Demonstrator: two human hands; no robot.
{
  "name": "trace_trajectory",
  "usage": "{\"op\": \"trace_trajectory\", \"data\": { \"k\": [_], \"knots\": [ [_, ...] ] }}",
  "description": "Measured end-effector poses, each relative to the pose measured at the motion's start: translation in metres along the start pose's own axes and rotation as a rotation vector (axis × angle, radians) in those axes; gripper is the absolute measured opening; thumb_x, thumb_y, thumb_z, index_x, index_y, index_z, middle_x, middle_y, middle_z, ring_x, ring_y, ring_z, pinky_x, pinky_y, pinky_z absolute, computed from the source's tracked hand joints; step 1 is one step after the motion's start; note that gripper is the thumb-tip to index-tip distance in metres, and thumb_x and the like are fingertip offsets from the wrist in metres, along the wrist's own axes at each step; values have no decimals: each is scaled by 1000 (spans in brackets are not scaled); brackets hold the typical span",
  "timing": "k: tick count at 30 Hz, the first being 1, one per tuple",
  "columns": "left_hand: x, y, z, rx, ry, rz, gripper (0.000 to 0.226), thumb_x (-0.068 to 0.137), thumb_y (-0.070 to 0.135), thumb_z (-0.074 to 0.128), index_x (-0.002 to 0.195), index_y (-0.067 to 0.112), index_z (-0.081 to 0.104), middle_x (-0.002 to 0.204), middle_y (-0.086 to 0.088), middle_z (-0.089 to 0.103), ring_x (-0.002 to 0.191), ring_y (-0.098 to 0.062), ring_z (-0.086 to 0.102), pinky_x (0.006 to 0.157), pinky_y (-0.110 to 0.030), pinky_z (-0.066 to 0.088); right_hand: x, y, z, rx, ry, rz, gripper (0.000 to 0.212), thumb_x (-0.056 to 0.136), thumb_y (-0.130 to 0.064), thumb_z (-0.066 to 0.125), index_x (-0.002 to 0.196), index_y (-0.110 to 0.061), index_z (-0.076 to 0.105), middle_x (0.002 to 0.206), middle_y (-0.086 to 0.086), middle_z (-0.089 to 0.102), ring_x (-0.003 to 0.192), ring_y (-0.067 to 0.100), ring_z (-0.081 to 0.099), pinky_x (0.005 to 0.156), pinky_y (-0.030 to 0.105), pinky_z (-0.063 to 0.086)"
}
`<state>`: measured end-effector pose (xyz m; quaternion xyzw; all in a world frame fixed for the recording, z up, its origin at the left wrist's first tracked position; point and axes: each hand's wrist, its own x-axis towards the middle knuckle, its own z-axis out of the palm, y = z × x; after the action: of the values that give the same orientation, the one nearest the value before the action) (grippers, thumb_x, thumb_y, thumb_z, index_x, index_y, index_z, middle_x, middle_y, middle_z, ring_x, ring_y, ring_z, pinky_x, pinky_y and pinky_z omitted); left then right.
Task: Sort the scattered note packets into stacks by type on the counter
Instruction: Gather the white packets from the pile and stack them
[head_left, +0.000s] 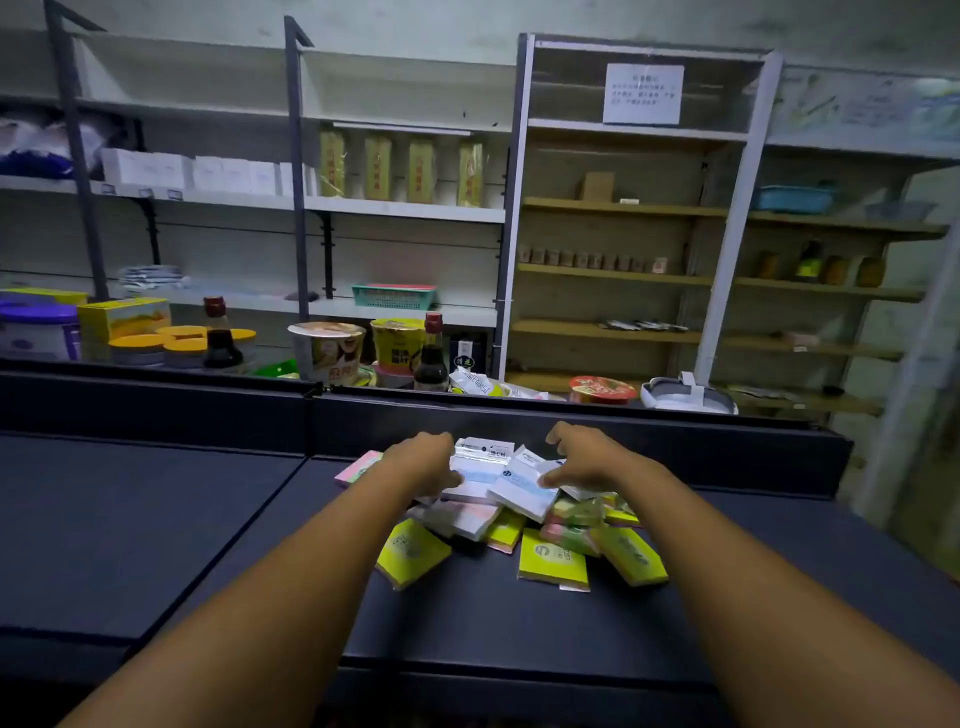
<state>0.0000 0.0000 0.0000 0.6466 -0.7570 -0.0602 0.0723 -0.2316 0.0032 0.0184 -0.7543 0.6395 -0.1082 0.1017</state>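
A loose heap of note packets lies on the dark counter (467, 613), close to its raised back wall. White-and-blue packets (524, 491) sit on top, yellow-green packets (553, 561) spread along the near side, and a pink packet (358, 467) pokes out at the left. My left hand (423, 460) reaches onto the left of the heap, its fingers curled down over the white packets. My right hand (587, 460) lies over the right of the heap, fingertips touching a white-and-blue packet. Whether either hand grips a packet is hidden.
A raised dark wall (519, 426) borders the counter's far edge. Behind it stand instant-noodle cups (327, 351), soy sauce bottles (431, 358), yellow-lidded jars (182, 345) and a red bowl (602, 389). Shelving fills the background. A second dark counter section (130, 519) lies to the left.
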Motion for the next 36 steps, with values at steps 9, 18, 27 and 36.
{"op": "trace_trajectory", "data": {
  "k": [9, 18, 27, 36],
  "knots": [
    [24, 9, 26, -247, 52, -140, 65, 79, 40, 77, 131, 15, 46, 131, -12, 52, 110, -30, 59, 88, -42, 54, 17, 22, 8, 77, 68, 38, 60, 85, -36, 74, 134, -12, 49, 133, 10, 57, 116, 23, 56, 93, 32, 46],
    [21, 14, 17, -569, 187, -240, 41, 71, 19, 84, 105, 13, 62, 109, -9, 67, 91, -26, 64, 79, -38, 56, 12, 33, -6, 126, 97, 41, 54, 86, -31, 74, 131, -13, 52, 131, 8, 57, 114, 22, 56, 94, 33, 48],
    [15, -5, -2, -1014, 429, -218, 28, 83, 13, 76, 109, 11, 66, 106, -11, 69, 84, -24, 68, 68, -36, 61, 6, 37, -15, 44, 27, 109, 47, 88, -36, 71, 126, -12, 55, 128, 8, 57, 112, 24, 57, 94, 36, 49],
    [4, 20, -1, -1392, 264, -75, 34, 86, -1, 69, 119, -3, 62, 114, -16, 69, 89, -26, 69, 65, -27, 58, 5, 43, -12, 34, -29, 244, 47, 90, -44, 67, 66, -20, 35, 68, -2, 38, 58, 12, 38, 52, 26, 30]
  ]
}}
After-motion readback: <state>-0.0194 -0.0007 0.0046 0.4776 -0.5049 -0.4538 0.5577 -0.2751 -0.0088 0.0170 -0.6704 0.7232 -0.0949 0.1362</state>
